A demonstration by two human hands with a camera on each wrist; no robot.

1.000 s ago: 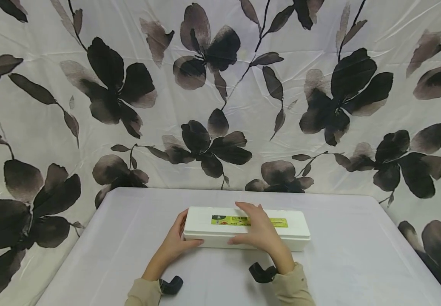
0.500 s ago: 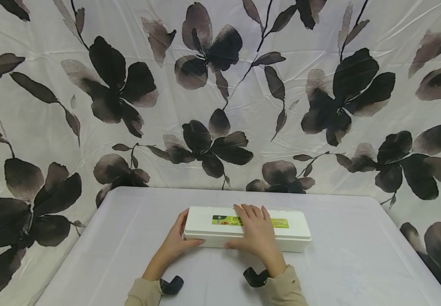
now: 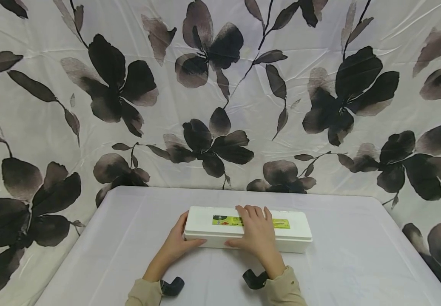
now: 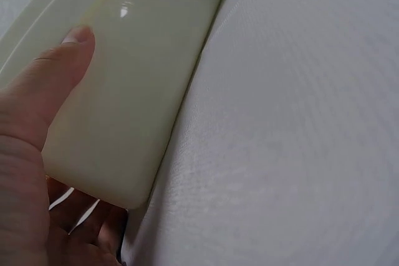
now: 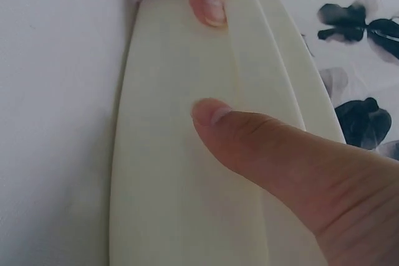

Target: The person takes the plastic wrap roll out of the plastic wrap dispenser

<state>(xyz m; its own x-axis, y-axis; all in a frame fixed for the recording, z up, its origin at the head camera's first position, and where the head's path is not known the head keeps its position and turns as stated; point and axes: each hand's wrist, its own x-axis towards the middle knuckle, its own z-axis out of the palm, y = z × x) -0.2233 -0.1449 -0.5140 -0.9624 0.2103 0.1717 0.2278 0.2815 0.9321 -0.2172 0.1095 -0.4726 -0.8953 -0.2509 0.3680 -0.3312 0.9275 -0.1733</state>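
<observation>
Left hand: Your left hand (image 3: 177, 245) cups the left end of the long white box (image 3: 294, 231), thumb (image 4: 53, 79) laid along the near wall and fingers wrapped round the end wall; the left wrist view shows fingers tucked at the bottom corner.
Right hand: Your right hand (image 3: 256, 233) lies palm down over the middle of the lid, fingers straight across the green label (image 3: 226, 221), thumb (image 5: 249, 138) pressed on the near face just below the lid seam.
Box: It sits flat on the table (image 3: 358, 272) directly ahead of both hands, long side towards you, lid down.
Doing it well: If the lid is to come up, it would likely pay to brace the base with the left hand and work the right thumb into the seam, lifting evenly so the box does not skid on the cloth.
Pose: Both forearms run forward from the near table edge, wrists low, a black wrist mount (image 3: 171, 286) under each beige cuff.
Beyond the hands: A white drape with dark flowers (image 3: 212, 140) hangs behind the far edge of the table.
</observation>
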